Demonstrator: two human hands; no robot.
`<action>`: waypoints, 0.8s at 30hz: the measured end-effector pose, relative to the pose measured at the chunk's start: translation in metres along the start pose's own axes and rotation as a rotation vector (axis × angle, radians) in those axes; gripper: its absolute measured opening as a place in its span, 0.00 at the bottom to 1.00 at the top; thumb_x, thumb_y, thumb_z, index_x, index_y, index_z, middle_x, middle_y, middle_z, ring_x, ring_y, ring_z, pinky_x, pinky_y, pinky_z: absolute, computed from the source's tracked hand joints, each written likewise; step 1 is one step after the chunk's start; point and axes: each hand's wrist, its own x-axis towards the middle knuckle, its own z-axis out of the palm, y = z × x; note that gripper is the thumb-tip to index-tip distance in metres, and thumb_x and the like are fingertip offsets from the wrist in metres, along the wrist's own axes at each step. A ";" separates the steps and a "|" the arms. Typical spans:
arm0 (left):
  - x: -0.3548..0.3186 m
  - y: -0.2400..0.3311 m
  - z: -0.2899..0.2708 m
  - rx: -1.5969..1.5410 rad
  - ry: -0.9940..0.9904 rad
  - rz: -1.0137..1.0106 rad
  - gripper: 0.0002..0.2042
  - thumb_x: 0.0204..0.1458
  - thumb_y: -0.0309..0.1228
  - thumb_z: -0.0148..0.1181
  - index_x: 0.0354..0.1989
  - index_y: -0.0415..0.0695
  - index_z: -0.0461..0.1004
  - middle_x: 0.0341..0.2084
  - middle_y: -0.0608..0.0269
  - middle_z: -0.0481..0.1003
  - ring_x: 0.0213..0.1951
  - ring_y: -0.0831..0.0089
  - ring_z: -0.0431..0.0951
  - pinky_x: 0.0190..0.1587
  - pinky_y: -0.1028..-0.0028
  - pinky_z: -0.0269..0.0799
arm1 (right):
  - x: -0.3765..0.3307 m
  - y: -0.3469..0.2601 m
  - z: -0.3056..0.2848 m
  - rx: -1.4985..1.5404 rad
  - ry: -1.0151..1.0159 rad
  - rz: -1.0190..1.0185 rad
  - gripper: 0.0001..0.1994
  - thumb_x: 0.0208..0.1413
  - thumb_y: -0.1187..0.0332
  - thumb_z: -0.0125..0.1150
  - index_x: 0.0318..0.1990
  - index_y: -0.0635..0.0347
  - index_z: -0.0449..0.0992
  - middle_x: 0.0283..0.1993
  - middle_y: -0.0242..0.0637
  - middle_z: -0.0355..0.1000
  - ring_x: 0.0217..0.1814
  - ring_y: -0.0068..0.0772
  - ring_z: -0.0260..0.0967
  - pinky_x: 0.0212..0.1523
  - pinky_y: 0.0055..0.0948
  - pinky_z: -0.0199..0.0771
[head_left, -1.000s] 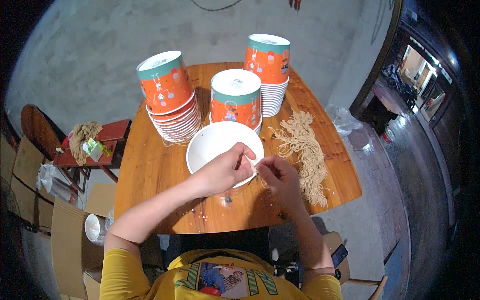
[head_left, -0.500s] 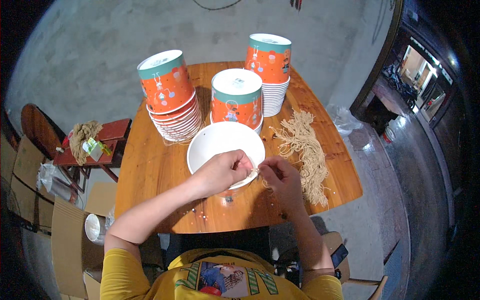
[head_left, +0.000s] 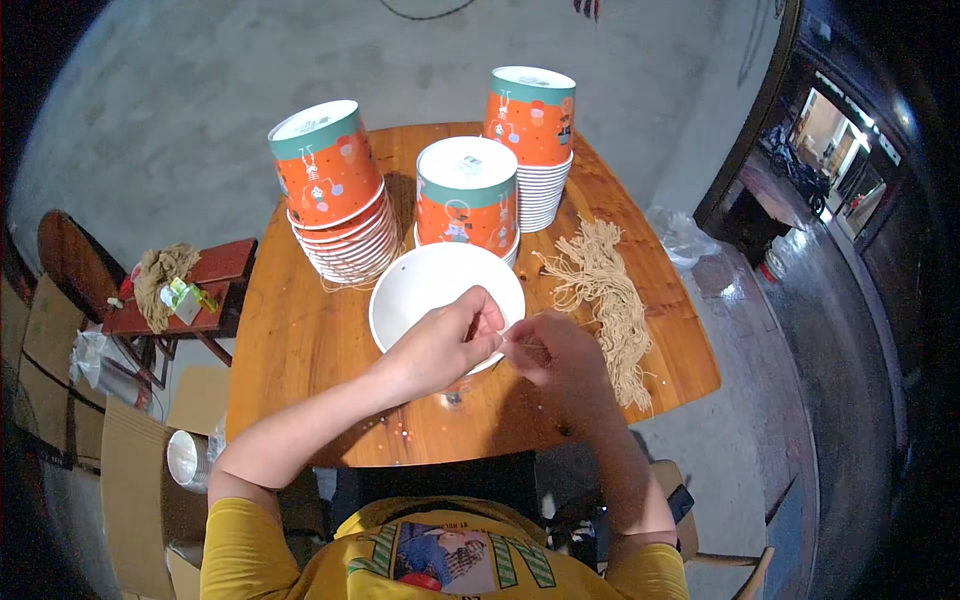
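1. At the near edge of the wooden bench (head_left: 300,350), both hands meet over one white bowl (head_left: 420,290), which sits open side up, plain inside, at mid-bench.
2. The left hand (head_left: 445,345) rests on the bowl's near rim, fingers curled together and pinched on a thin pale string (head_left: 522,343).
3. The right hand (head_left: 555,350) is just right of the bowl, almost touching the left, fingers closed on the same string; it runs short and taut between the two hands.
4. Count the stacks: three stacks of upturned bowls, orange with a teal band and white bases. One is far left (head_left: 335,195) and leaning, one in the middle (head_left: 467,195) just behind the white bowl, one far right (head_left: 530,135) and tallest.
5. One loose bundle of tan strings (head_left: 610,300) lies on the right of the bench, near the right hand, strands running near to far.
6. Off the bench to the left, one small red stool (head_left: 215,275) carries another tangle of string (head_left: 160,275).
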 end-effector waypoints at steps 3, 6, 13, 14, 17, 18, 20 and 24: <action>0.000 0.005 0.002 -0.021 -0.004 0.021 0.06 0.53 0.25 0.51 0.37 0.39 0.63 0.24 0.63 0.69 0.29 0.75 0.70 0.34 0.73 0.68 | -0.001 -0.002 -0.003 0.000 -0.009 0.019 0.09 0.47 0.69 0.64 0.35 0.58 0.72 0.33 0.40 0.71 0.36 0.43 0.71 0.36 0.36 0.72; -0.002 0.005 0.002 0.023 0.034 0.080 0.06 0.51 0.22 0.50 0.37 0.40 0.62 0.25 0.60 0.67 0.30 0.70 0.70 0.34 0.71 0.67 | -0.002 -0.005 -0.007 -0.034 -0.035 0.019 0.07 0.47 0.71 0.62 0.34 0.57 0.72 0.33 0.40 0.71 0.36 0.43 0.71 0.36 0.36 0.72; -0.003 0.003 0.003 0.148 0.198 0.260 0.07 0.48 0.20 0.50 0.35 0.40 0.62 0.26 0.56 0.67 0.31 0.62 0.70 0.35 0.68 0.66 | -0.009 0.010 -0.003 0.033 0.008 -0.010 0.06 0.49 0.71 0.62 0.35 0.59 0.74 0.28 0.33 0.69 0.25 0.24 0.64 0.28 0.23 0.67; -0.003 0.003 0.002 0.147 0.196 0.260 0.07 0.48 0.20 0.50 0.35 0.40 0.62 0.26 0.56 0.67 0.31 0.62 0.70 0.35 0.68 0.66 | -0.009 0.012 -0.004 0.032 0.008 -0.009 0.06 0.49 0.71 0.62 0.35 0.59 0.74 0.28 0.33 0.69 0.25 0.24 0.64 0.28 0.23 0.67; -0.003 0.004 0.000 0.073 0.170 0.190 0.07 0.48 0.20 0.50 0.36 0.39 0.63 0.27 0.54 0.68 0.32 0.60 0.70 0.36 0.68 0.67 | -0.010 0.019 -0.009 0.025 0.020 -0.061 0.06 0.51 0.71 0.62 0.36 0.59 0.75 0.28 0.33 0.69 0.26 0.23 0.65 0.28 0.23 0.66; -0.004 0.004 0.001 0.068 0.149 0.147 0.07 0.48 0.21 0.50 0.37 0.38 0.65 0.27 0.53 0.68 0.33 0.59 0.71 0.37 0.67 0.67 | -0.010 0.022 -0.011 0.005 0.019 -0.073 0.05 0.51 0.71 0.61 0.36 0.59 0.75 0.28 0.33 0.69 0.26 0.23 0.65 0.28 0.23 0.66; -0.004 0.004 0.001 0.064 0.126 0.108 0.08 0.49 0.21 0.50 0.38 0.38 0.66 0.28 0.52 0.69 0.34 0.58 0.71 0.38 0.67 0.68 | -0.009 0.020 -0.014 -0.016 0.022 -0.084 0.05 0.52 0.70 0.61 0.36 0.59 0.75 0.28 0.33 0.69 0.26 0.23 0.64 0.28 0.23 0.66; -0.003 0.000 0.002 0.218 0.121 0.208 0.09 0.48 0.22 0.50 0.39 0.38 0.69 0.30 0.51 0.70 0.36 0.56 0.71 0.41 0.65 0.67 | -0.007 0.017 -0.011 0.026 0.040 -0.074 0.05 0.53 0.72 0.59 0.36 0.61 0.73 0.30 0.37 0.69 0.30 0.31 0.68 0.31 0.27 0.68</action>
